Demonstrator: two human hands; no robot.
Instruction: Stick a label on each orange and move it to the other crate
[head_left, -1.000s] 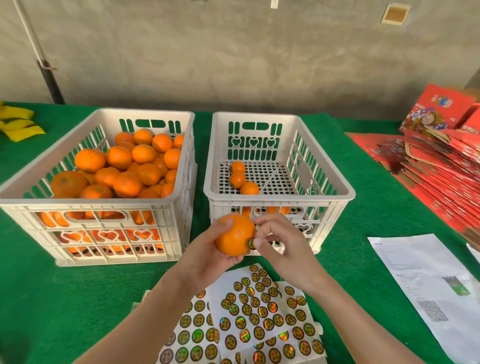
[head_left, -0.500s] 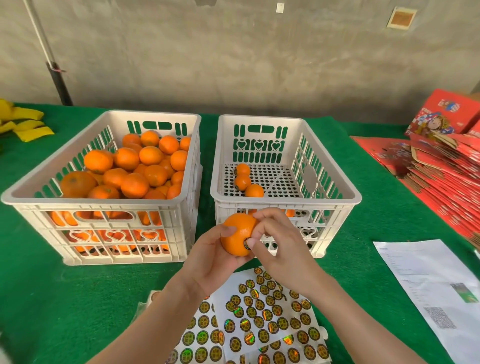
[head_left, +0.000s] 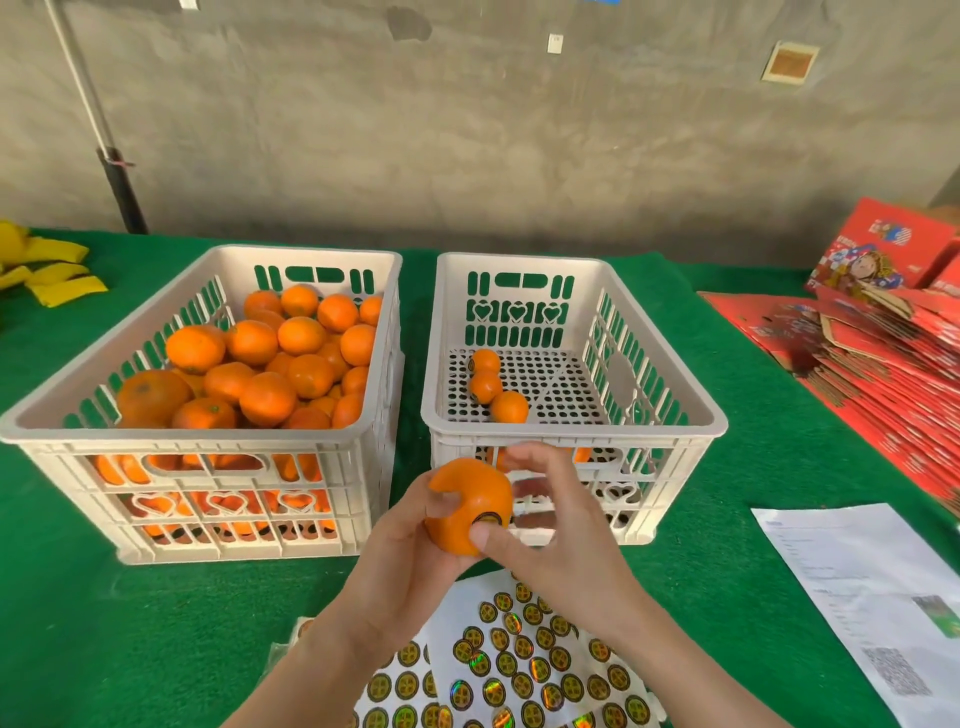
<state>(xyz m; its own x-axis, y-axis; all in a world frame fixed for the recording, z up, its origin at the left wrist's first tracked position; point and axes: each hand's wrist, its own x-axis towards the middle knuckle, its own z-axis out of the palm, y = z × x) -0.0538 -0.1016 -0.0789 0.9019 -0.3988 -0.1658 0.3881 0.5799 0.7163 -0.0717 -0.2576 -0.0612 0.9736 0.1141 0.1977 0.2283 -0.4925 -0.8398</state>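
My left hand (head_left: 410, 553) grips an orange (head_left: 467, 499) in front of the right crate (head_left: 571, 434). A round label (head_left: 488, 518) sits on the orange's lower right side. My right hand (head_left: 556, 535) is beside the fruit, its thumb pressing at the label's edge and its fingers spread loosely above. The left crate (head_left: 208, 441) is piled with several oranges (head_left: 270, 364). Three oranges (head_left: 488, 387) lie on the right crate's perforated floor, and more show through its front wall. Sheets of round label stickers (head_left: 519, 660) lie below my hands.
Both crates stand on a green-covered table (head_left: 753, 415). A printed paper sheet (head_left: 878, 608) lies at the right. Red flattened cartons (head_left: 883, 353) are stacked at the far right. Yellow items (head_left: 47, 275) lie at the far left. A grey wall is behind.
The label that my right hand was pressing on now sits flat on the orange. My right fingers have lifted and spread, only the thumb staying at the label. The camera view has tilted slightly upward.
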